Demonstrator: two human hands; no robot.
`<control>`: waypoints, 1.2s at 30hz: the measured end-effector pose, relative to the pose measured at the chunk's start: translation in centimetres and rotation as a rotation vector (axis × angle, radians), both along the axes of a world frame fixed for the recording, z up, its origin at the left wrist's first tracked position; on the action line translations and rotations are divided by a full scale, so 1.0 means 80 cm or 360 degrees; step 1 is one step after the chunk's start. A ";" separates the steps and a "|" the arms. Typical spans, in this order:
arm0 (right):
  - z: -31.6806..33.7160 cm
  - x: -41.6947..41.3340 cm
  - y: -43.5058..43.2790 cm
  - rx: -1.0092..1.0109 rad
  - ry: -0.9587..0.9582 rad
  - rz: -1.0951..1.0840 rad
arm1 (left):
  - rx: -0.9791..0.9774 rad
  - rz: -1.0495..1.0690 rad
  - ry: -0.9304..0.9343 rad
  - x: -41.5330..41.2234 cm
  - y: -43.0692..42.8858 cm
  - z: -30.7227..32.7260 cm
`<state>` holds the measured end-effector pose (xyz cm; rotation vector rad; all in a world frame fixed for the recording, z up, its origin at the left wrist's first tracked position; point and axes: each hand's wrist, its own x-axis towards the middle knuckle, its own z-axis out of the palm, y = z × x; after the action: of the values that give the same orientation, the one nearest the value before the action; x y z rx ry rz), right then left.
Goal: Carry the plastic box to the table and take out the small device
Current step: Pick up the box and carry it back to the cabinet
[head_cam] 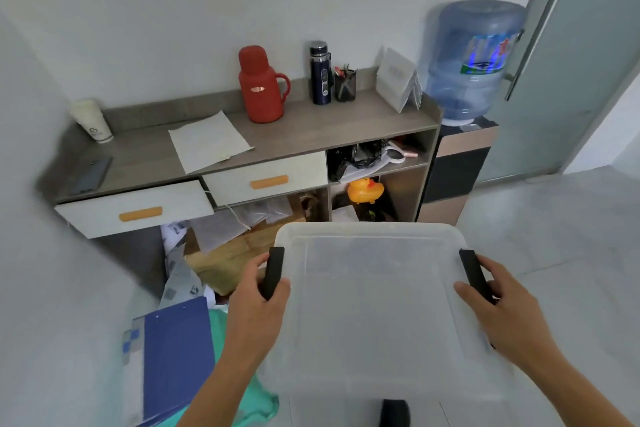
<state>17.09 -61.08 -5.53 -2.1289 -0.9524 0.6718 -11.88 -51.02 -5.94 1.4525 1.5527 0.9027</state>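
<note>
While we look from the head camera, we hold the plastic box (374,295) in the air in front of our body, its lid on. Our left hand (258,302) is clamped on the black latch (273,272) at the left side of the box, and our right hand (502,302) is clamped on the matching latch (474,276) at its right side. Beyond the box stands a grey cabinet (311,128) with a red thermos (261,85) on top, and to the right of the box, further away, is a water dispenser (474,59). Left of the box, papers and a blue clipboard (176,357) lie low on the floor. The small device we cannot see through the cloudy lid. We judge the carry is only beginning. If the latches open under the weight, the box could drop; also we could step on the clutter left of the box, because the box hides our feet
</note>
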 end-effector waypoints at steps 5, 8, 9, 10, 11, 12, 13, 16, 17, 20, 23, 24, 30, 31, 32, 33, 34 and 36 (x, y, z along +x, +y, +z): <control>-0.006 0.046 0.151 -0.0017 -0.0060 0.0116 | 0.0021 0.0079 0.0033 0.037 0.129 -0.008; 0.002 0.074 0.245 -0.0005 -0.0043 0.0195 | 0.0038 0.0158 0.0055 0.059 0.203 -0.003; 0.006 0.082 0.275 -0.0003 -0.0029 0.0219 | 0.0040 0.0182 0.0063 0.065 0.227 0.001; 0.010 0.089 0.307 0.0004 -0.0022 0.0247 | 0.0046 0.0202 0.0068 0.071 0.251 0.006; 0.015 0.095 0.338 0.0004 -0.0025 0.0276 | 0.0049 0.0225 0.0072 0.077 0.276 0.010; 0.020 0.102 0.369 -0.0004 -0.0036 0.0304 | 0.0048 0.0240 0.0078 0.081 0.300 0.012; 0.027 0.108 0.398 -0.0019 -0.0046 0.0325 | 0.0041 0.0250 0.0086 0.084 0.322 0.015; 0.042 0.121 0.471 -0.0004 -0.0055 0.0377 | 0.0049 0.0282 0.0104 0.090 0.382 0.025; 0.043 0.125 0.493 0.0019 -0.0064 0.0390 | 0.0060 0.0282 0.0102 0.092 0.402 0.028; 0.047 0.134 0.556 0.0064 -0.0109 0.0418 | 0.0101 0.0257 0.0096 0.096 0.464 0.032; 0.048 0.137 0.610 0.0078 -0.0140 0.0426 | 0.0135 0.0194 0.0095 0.099 0.528 0.031; 0.049 0.138 0.626 0.0076 -0.0147 0.0410 | 0.0134 0.0170 0.0093 0.101 0.547 0.032; 0.049 0.139 0.708 0.0007 -0.0202 0.0323 | 0.0146 0.0000 0.0034 0.108 0.650 0.035; 0.047 0.139 0.719 -0.0004 -0.0203 0.0310 | 0.0131 -0.0029 0.0033 0.110 0.664 0.033; 0.045 0.140 0.730 -0.0015 -0.0211 0.0297 | 0.0109 -0.0049 0.0032 0.112 0.676 0.030; 0.044 0.142 0.740 -0.0029 -0.0217 0.0287 | 0.0087 -0.0068 0.0030 0.114 0.686 0.026; 0.042 0.143 0.750 -0.0034 -0.0214 0.0277 | 0.0073 -0.0086 0.0024 0.116 0.694 0.023; 0.037 0.147 0.770 -0.0028 -0.0211 0.0265 | 0.0050 -0.0107 0.0022 0.119 0.709 0.015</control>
<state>28.88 0.51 -2.60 -2.1471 -1.2106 0.6276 -2.33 5.74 -4.74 1.5271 1.4969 0.8831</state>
